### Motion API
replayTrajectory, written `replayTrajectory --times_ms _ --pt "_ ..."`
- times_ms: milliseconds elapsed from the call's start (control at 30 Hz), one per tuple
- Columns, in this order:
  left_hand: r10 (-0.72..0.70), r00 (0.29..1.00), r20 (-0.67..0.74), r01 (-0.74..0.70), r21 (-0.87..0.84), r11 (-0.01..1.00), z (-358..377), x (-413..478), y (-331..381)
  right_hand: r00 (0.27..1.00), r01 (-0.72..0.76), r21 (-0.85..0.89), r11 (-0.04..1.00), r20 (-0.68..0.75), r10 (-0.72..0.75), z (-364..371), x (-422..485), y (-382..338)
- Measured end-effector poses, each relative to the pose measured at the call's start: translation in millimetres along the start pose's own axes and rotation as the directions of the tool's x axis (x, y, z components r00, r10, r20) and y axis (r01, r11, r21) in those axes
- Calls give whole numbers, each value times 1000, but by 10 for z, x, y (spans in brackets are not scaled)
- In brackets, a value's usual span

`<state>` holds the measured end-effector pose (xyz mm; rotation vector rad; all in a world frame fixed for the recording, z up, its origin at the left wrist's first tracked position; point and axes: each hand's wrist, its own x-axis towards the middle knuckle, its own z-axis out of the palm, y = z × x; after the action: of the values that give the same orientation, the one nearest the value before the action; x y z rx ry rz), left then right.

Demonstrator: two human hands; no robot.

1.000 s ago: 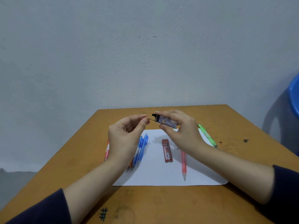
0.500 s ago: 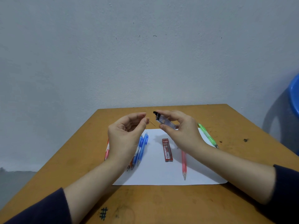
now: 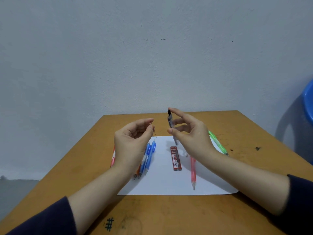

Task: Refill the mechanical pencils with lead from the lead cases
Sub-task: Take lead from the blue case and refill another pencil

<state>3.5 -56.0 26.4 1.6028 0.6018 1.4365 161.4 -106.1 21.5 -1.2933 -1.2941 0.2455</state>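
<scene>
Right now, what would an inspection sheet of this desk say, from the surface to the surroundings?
Surface: wooden table, stained, with a white paper sheet on it.
Job's things: red lead case, blue pencils and red pencil lie on the sheet; green pencil at its right edge; clear lead case and a thin lead are held.
Clutter: nothing seen.
Hands: left hand pinches the lead; right hand holds the clear lead case upright.
Cables: nothing seen.
Surroundings: grey wall; blue plastic object at the right edge.
</scene>
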Motion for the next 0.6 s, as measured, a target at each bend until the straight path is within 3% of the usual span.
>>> replayTrajectory --times_ms 433,600 --pt "-113 992 -51 114 17 993 -24 69 -70 991 -119 217 969 91 101 17 -10 -87" --pt "-138 989 -51 139 21 990 -36 99 -103 967 -222 322 920 196 164 49 -13 -101"
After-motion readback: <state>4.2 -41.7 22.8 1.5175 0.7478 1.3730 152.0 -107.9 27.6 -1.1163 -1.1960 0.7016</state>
